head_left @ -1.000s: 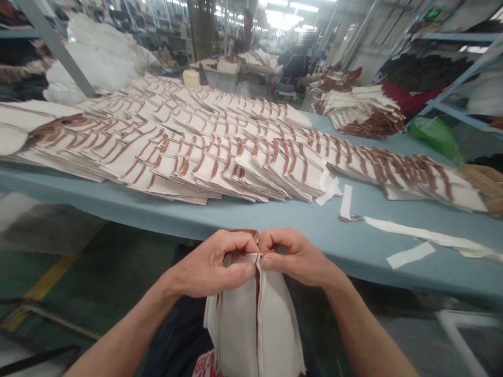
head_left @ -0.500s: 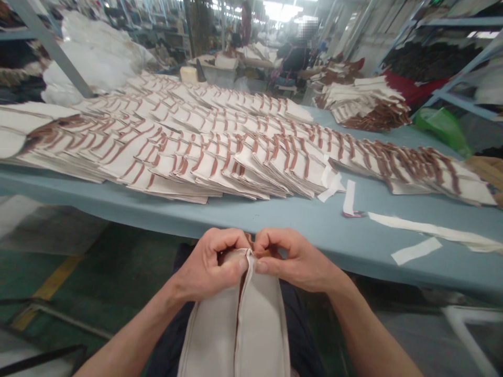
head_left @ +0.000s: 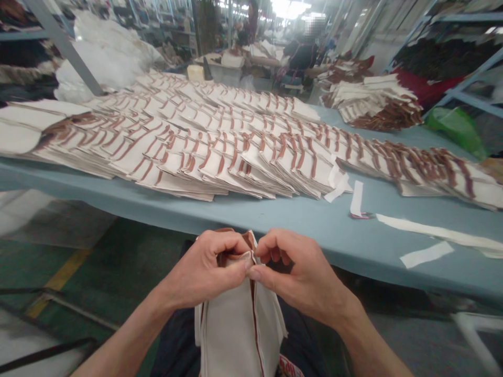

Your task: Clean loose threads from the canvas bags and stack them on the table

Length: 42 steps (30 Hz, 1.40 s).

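I hold a cream cloth bag (head_left: pixel 236 319) with brown trim over my lap, just in front of the table edge. My left hand (head_left: pixel 204 269) pinches its top edge from the left, fingers curled tight. My right hand (head_left: pixel 296 272) pinches the same top edge from the right, thumb against forefinger. The two thumbs almost touch at the bag's brown-edged opening. The rest of the bag hangs down between my forearms.
A light blue table (head_left: pixel 275 217) carries long overlapping rows of cream bags with brown handles (head_left: pixel 220 152). Loose white strips (head_left: pixel 426 254) lie at its right. Another pile of bags (head_left: pixel 377 104) sits at the far right; a person (head_left: pixel 301 55) works beyond it.
My hands stay pinched on the bag's top edge. The bag has shifted and folded narrower between them, and the view has swung slightly left.
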Each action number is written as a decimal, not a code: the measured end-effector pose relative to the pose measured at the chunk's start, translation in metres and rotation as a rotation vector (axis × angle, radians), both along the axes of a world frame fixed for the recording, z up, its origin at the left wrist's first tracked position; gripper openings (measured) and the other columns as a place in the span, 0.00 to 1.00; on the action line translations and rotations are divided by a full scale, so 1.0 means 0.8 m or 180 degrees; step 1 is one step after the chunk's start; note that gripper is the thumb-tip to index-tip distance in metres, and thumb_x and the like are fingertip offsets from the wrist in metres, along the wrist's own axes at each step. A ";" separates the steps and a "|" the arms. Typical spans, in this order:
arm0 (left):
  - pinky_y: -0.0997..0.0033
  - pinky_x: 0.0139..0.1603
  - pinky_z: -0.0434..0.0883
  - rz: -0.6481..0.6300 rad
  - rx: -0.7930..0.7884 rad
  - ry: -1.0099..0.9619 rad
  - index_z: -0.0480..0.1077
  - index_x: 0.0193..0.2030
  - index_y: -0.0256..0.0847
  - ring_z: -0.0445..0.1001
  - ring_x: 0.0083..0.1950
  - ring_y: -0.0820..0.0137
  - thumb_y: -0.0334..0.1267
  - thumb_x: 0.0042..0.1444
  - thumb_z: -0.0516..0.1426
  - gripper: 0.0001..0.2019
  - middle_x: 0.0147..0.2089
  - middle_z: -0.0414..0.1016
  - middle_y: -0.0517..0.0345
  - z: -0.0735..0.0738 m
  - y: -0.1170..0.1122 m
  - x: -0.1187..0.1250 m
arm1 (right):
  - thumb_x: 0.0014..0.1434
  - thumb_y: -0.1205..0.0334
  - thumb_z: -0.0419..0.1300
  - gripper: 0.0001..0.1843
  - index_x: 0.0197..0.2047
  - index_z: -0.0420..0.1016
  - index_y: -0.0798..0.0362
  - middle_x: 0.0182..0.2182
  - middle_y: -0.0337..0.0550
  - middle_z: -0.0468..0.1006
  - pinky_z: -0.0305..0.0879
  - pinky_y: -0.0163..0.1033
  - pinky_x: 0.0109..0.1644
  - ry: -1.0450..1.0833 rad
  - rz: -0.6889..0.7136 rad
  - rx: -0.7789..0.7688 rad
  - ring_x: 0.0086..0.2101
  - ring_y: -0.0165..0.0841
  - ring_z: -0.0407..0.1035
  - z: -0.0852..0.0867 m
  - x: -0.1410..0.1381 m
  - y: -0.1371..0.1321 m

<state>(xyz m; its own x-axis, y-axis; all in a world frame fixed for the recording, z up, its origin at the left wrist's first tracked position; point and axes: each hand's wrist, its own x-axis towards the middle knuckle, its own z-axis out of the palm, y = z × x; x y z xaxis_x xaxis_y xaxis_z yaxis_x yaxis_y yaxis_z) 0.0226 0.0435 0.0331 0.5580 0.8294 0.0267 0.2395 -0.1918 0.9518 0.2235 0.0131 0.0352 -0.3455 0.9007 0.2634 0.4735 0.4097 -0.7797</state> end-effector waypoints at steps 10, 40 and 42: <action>0.79 0.25 0.55 -0.0145 0.0001 0.0298 0.71 0.25 0.35 0.58 0.26 0.78 0.30 0.56 0.55 0.10 0.24 0.63 0.66 0.005 -0.005 -0.010 | 0.66 0.67 0.62 0.05 0.36 0.77 0.52 0.29 0.40 0.81 0.62 0.36 0.32 -0.0414 -0.0076 0.0203 0.26 0.30 0.71 -0.004 -0.005 -0.018; 0.79 0.26 0.58 0.0324 0.0705 0.0581 0.72 0.23 0.36 0.61 0.24 0.78 0.30 0.54 0.55 0.10 0.22 0.66 0.66 -0.001 -0.013 0.003 | 0.61 0.62 0.59 0.07 0.31 0.70 0.52 0.24 0.35 0.72 0.60 0.33 0.28 0.0773 -0.0376 -0.0976 0.25 0.28 0.63 -0.032 -0.021 -0.014; 0.79 0.26 0.57 0.0318 0.0971 0.0663 0.72 0.23 0.36 0.61 0.23 0.79 0.29 0.55 0.55 0.11 0.21 0.66 0.66 0.000 -0.013 0.004 | 0.60 0.65 0.58 0.05 0.31 0.70 0.51 0.24 0.36 0.73 0.61 0.33 0.29 0.0499 -0.0347 -0.0655 0.25 0.28 0.65 -0.027 -0.020 -0.015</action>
